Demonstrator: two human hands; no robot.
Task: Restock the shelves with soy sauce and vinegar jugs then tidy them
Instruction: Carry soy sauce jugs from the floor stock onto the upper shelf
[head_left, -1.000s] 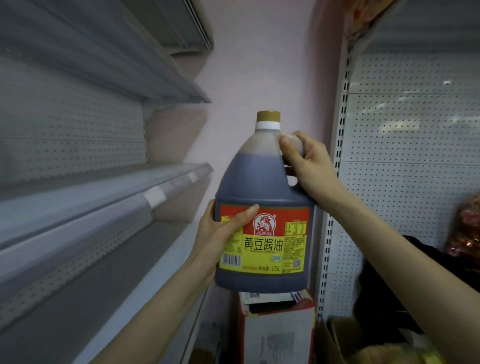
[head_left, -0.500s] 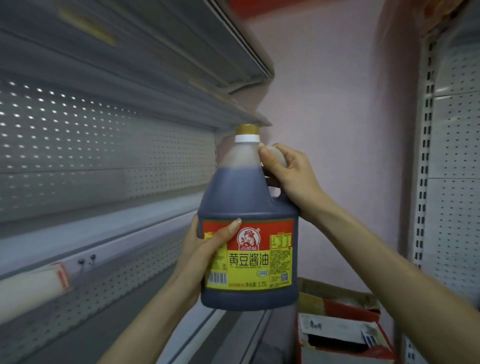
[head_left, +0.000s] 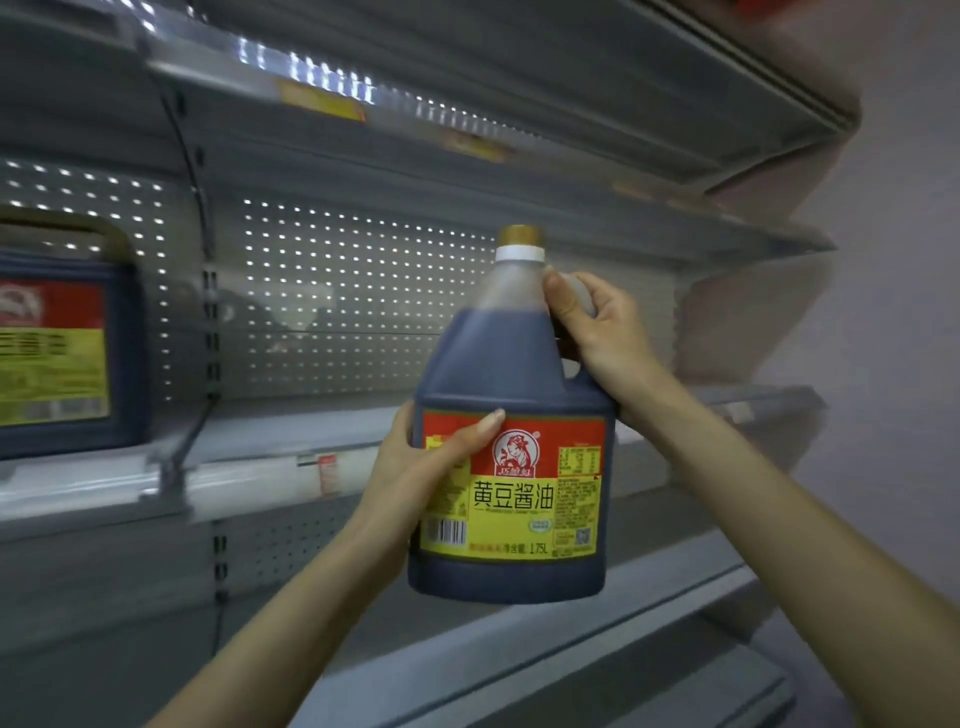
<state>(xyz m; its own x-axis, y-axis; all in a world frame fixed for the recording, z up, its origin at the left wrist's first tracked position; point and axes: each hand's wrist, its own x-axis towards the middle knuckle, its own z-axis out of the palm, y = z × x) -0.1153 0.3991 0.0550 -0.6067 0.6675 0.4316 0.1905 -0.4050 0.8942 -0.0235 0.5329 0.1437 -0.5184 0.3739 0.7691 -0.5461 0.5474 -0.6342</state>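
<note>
The right grip (head_left: 597, 332) curls round the handle of the dark plastic soy sauce jug with red-yellow label (head_left: 511, 379); the left grip (head_left: 423, 460) clasps its side. The jug is upright between both grips, clear of the grey metal shelf (head_left: 249, 480) beyond them.

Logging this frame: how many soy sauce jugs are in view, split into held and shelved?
Held: 1, the held jug, left hand round its side, right hand gripping its handle.
Shelved: 1, the shelved jug, blurred, standing on the shelf at the left edge.
Total: 2 jugs.
</note>
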